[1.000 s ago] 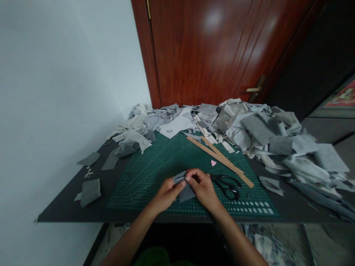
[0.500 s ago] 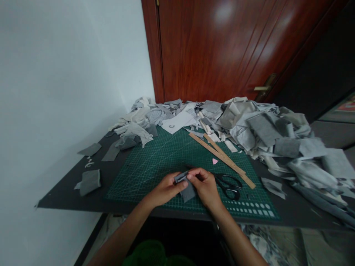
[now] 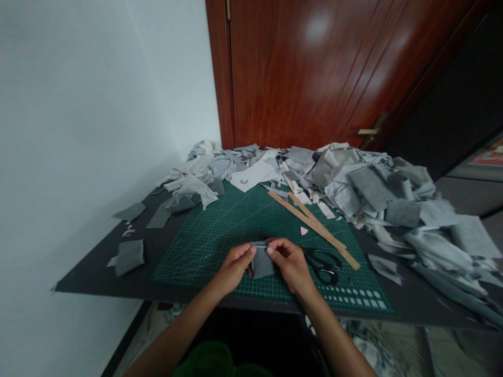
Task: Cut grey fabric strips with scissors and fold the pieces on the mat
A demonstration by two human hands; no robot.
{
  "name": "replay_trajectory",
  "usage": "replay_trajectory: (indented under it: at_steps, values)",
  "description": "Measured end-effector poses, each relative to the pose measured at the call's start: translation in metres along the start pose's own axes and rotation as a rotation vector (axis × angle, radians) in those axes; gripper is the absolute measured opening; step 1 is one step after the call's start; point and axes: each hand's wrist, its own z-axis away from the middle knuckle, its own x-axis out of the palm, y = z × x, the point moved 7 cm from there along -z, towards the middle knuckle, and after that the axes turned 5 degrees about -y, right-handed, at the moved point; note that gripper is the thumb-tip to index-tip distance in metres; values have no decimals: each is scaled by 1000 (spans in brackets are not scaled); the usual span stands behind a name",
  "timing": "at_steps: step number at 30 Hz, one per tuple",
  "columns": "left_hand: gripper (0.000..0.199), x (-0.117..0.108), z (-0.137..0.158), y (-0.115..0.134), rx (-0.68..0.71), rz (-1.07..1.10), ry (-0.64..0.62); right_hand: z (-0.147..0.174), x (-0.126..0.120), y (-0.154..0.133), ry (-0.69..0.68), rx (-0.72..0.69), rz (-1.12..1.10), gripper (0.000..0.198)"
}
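Observation:
A small grey piece of fabric [image 3: 263,263] hangs between my two hands above the front part of the green cutting mat [image 3: 220,230]. My left hand [image 3: 236,266] pinches its upper left corner between thumb and fingers. At the upper right corner, my right hand [image 3: 286,261] grips it the same way. The top edge looks folded over into a narrow strip. Black-handled scissors [image 3: 328,264] lie just right of my right hand, their blades partly hidden behind it.
Two wooden rulers [image 3: 314,219] cross on the mat, near a pink tailor's chalk [image 3: 304,230]. Heaped fabric scraps [image 3: 353,178] line the back and right. White paper [image 3: 253,175] lies at the back. A folded grey cloth [image 3: 129,255] sits left on the dark table [image 3: 94,272].
My hands have turned the fabric so its top edge runs level and its face shows flatter. My left hand has shifted to the left corner. The view has moved slightly.

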Motion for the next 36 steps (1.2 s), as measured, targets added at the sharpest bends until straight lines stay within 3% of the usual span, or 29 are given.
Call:
replay_trajectory:
  at_steps: [12, 22, 28, 33, 36]
  values:
    - [63, 4, 4, 2, 35, 21, -60, 1, 0, -2, 41, -43, 39, 11]
    - [50, 5, 2, -2, -2, -98, 31, 8, 6, -5, 94, -102, 93, 9]
    - [57, 0, 5, 6, 52, -159, 93, 8, 6, -1, 128, -99, 52, 26]
    - [54, -3, 7, 15, 142, -234, 137, 9, 9, 0, 103, -90, 57, 24]
    - [50, -4, 7, 11, 127, -241, 155, 10, 10, 0, 101, -89, 88, 21]
